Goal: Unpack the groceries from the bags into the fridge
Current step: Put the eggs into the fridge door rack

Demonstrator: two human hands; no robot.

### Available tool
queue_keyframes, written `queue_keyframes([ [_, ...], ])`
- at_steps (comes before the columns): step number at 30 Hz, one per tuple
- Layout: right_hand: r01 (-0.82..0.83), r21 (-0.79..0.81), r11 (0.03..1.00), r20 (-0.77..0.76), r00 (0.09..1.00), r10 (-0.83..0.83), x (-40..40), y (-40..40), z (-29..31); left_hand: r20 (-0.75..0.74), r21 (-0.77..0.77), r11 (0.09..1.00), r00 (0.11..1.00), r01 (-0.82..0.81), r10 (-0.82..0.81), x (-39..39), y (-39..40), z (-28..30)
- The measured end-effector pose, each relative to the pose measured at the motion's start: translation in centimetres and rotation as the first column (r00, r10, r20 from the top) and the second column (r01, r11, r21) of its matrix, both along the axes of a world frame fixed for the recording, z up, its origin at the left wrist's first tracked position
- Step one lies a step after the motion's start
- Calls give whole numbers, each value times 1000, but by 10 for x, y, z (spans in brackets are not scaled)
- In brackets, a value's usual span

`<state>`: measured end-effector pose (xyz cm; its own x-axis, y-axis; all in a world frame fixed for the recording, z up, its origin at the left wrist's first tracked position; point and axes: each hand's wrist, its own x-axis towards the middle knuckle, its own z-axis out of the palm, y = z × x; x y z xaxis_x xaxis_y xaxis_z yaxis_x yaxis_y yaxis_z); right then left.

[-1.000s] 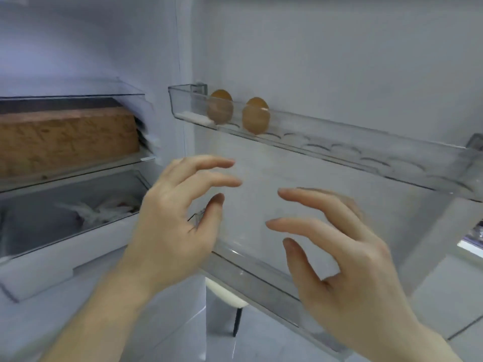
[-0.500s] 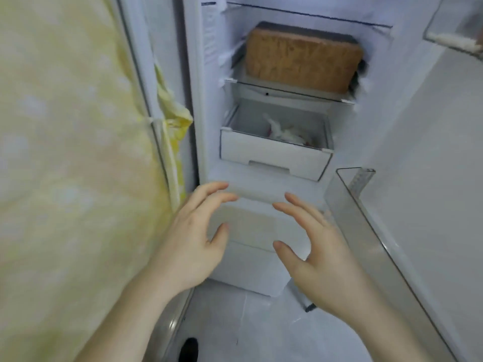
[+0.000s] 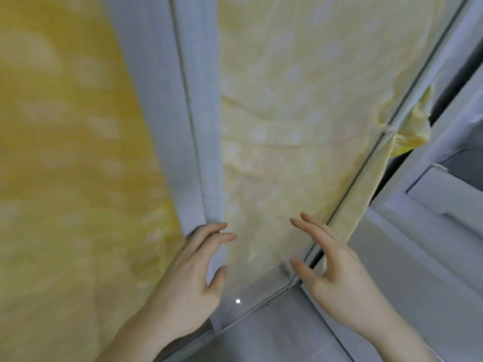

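- Yellow patterned cloth [image 3: 65, 165] is filling the left of the view; no grocery bags are showing anywhere.
- Left hand [image 3: 190, 280] is hovering with fingers loosely spread, holding nothing, just in front of a pale upright panel edge [image 3: 167, 113].
- Right hand [image 3: 332, 270] is doing likewise, fingers released, empty.
- Fridge [image 3: 444, 205] is lying at the far right, only its white drawer front showing.
- Judgement: both hands are free, so the next move is finding a bag; worth keeping the fridge door open meanwhile.

Single head-worn view, angled down, close against yellow cloth [image 3: 287, 113]
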<state>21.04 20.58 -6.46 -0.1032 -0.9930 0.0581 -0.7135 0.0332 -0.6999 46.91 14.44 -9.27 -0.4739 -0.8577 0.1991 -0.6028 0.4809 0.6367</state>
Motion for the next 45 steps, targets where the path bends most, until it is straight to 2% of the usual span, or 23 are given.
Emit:
queue_keyframes([
  [5, -243, -8, 970, -15, 970, 243, 57, -19, -12, 54, -14, 989, 988, -144, 145, 62, 45, -7],
  [8, -425, 9, 905, -54, 904, 425, 80, -31, -17, 73, -4, 958, 955, -287, 287, 92, 69, -11],
  [11, -582, 56, 812, -102, 805, 584, 101, -45, -25, 141, -1, 880, 871, -474, 470, 116, 96, -17],
  [14, -732, 233, 640, -201, 608, 768, 130, -51, -32, 234, 50, 743, 731, -667, 641, 136, 144, -24],
  [18, -810, 401, 428, -276, 339, 899, 176, -42, -40, 383, 92, 536, 526, -839, 759, 158, 217, -39],
  [21, -835, 470, 285, -260, 177, 949, 213, -27, -44, 446, 83, 378, 373, -922, 814, 170, 271, -48],
  [24, -866, 470, 170, -251, 54, 966, 253, -8, -43, 487, 63, 223, 226, -973, 844, 181, 321, -51],
  [27, -897, 434, 84, -267, -38, 963, 295, 17, -39, 480, 68, 79, 102, -995, 871, 192, 365, -51],
  [32, -905, 424, -46, -237, -159, 958, 368, 64, -37, 481, 63, -95, -53, -994, 875, 218, 428, -46],
  [35, -911, 398, -104, -232, -210, 950, 410, 95, -41, 500, 77, -164, -104, -983, 859, 238, 464, -51],
  [40, -908, 386, -165, -252, -275, 928, 475, 142, -52, 512, 86, -217, -143, -972, 847, 281, 513, -58],
  [45, -919, 351, -181, -192, -260, 946, 536, 177, -62, 512, 94, -207, -131, -974, 849, 320, 544, -59],
])
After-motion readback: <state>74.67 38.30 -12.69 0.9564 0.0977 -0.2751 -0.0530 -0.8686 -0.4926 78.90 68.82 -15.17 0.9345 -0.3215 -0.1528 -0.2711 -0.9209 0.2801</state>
